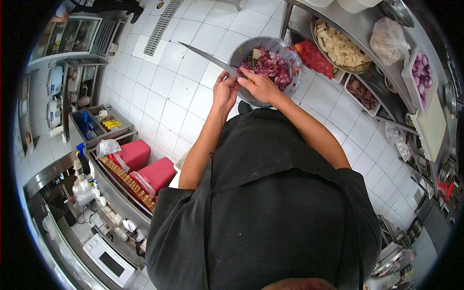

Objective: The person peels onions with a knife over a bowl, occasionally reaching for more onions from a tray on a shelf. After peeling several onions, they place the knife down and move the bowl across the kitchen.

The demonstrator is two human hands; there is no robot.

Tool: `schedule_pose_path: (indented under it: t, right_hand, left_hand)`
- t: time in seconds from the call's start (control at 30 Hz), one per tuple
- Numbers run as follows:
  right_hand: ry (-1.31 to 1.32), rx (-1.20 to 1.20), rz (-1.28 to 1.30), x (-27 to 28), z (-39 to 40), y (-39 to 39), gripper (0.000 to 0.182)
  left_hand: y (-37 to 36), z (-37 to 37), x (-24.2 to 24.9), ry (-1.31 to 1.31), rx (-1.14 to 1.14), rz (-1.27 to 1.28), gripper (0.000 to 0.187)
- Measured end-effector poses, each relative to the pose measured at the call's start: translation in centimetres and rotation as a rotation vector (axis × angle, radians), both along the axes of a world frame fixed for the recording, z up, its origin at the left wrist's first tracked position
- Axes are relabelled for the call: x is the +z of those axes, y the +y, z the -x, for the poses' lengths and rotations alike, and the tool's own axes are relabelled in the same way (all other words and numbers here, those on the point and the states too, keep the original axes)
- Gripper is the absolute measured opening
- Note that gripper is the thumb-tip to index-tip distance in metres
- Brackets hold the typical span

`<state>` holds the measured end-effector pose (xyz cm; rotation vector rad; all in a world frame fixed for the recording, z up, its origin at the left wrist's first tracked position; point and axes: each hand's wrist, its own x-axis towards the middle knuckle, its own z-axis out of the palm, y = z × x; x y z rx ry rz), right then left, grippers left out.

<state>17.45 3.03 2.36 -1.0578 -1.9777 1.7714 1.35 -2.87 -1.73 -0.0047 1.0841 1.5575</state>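
A long kitchen knife (205,55) points up and to the left, its blade over the tiled floor. My right hand (261,88) is closed around its handle end, and the handle itself is hidden by the fingers. Close against it, my left hand (225,91) is closed near the heel of the blade; whatever its fingers hold is hidden. Just beyond both hands stands a round grey tub (236,52) with cut red onion and purple skins (273,67) inside. The right hand is over the tub's near left part, the left hand beside its rim.
On the right, steel shelving carries a large bowl of pale peeled pieces (338,46), a basket of red onions (421,75) and a cutting board (432,128). Below are a red mesh sack (311,57) and a white bin (361,94). Red containers (154,173) stand left; a floor drain (162,26) lies ahead.
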Motion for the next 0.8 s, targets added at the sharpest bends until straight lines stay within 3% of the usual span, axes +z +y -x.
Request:
schedule_pose_path:
  t: [0.2,0.4,0.53,0.63,0.8]
  right_hand:
    - [0.015,-0.084,-0.14,-1.2,0.4,-0.4,0.062]
    - [0.032,-0.141,0.339,-1.8,-0.5,1.2,0.052]
    - [0.093,-0.149,0.416,-2.6,-0.9,2.0,0.042]
    - [0.068,-0.193,0.478,-3.4,-1.3,2.6,0.043]
    - [0.049,-0.247,0.495,-6.4,-1.4,3.4,0.045]
  left_hand:
    - [-0.1,-0.3,0.7,0.049,-0.019,0.048,0.057]
    - [-0.4,0.3,0.5,0.036,-0.056,0.043,0.052]
    - [-0.9,1.3,-0.2,-0.088,-0.139,-0.08,0.04]
    - [-1.1,1.1,0.2,-0.165,-0.076,-0.032,0.037]
    - [-1.4,1.5,-0.1,-0.264,-0.074,0.002,0.04]
